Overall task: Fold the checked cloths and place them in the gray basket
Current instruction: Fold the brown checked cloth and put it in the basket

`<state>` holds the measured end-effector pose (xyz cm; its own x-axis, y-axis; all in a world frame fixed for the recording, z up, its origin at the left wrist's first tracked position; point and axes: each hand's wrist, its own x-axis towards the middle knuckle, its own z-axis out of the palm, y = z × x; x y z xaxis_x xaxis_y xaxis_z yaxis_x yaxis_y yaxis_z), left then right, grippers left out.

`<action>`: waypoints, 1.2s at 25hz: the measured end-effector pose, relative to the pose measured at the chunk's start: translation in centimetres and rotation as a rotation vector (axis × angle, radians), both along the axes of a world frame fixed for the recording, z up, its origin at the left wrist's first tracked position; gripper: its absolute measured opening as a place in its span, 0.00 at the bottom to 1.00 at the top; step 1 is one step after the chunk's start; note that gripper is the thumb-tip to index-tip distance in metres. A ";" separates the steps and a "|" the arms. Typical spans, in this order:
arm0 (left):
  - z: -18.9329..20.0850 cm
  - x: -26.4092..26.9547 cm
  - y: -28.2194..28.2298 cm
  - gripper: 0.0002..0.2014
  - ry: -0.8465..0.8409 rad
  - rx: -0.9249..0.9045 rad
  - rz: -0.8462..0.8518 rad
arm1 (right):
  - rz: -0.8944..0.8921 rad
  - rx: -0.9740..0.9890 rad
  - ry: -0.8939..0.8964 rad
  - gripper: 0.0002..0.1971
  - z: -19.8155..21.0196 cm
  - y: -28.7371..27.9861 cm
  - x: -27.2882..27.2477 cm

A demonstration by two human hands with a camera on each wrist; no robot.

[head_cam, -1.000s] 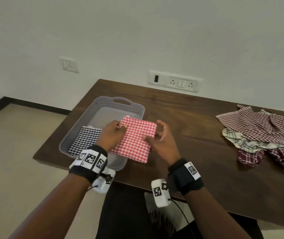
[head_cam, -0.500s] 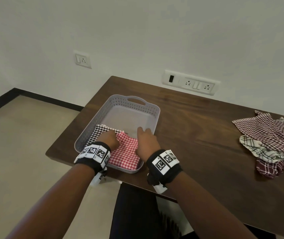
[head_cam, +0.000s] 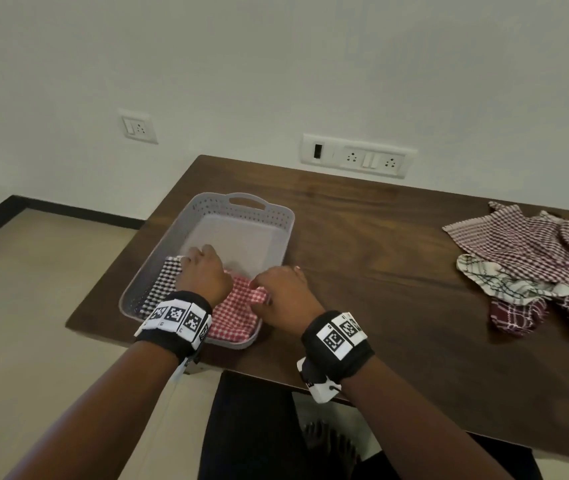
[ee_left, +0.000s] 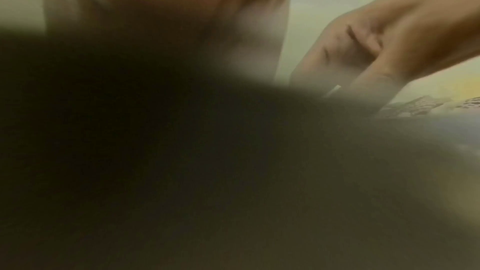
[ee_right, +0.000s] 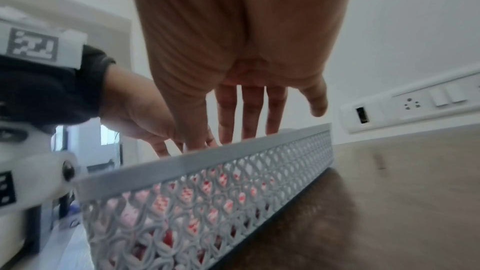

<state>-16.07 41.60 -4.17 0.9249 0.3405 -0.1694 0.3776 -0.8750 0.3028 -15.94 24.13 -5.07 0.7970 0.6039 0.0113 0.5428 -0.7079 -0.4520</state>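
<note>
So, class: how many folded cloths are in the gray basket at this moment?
2. A black-and-white checked cloth lies at the gray basket's near left; a red checked cloth lies beside it at the near right, under both hands. Hands may hide more.

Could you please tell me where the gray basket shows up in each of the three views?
Head: gray basket left of centre on the table.
Left wrist: not discernible; mostly dark blur.
Right wrist: its lattice wall crosses the lower middle.
Shared landmark: the right hand, fingers reaching over the rim.
</note>
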 end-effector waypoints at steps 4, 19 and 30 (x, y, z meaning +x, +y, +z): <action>2.2 0.9 -10.3 0.21 -0.202 -0.180 -0.324 | -0.195 0.250 -0.013 0.13 -1.2 -10.9 1.5; -5.7 4.8 -35.5 0.44 0.413 -0.024 -0.811 | -0.835 -0.189 0.032 0.25 -4.9 -42.2 7.3; -4.2 6.3 -33.7 0.54 0.174 -0.482 -0.635 | -0.830 0.552 -0.357 0.04 6.6 -37.2 5.0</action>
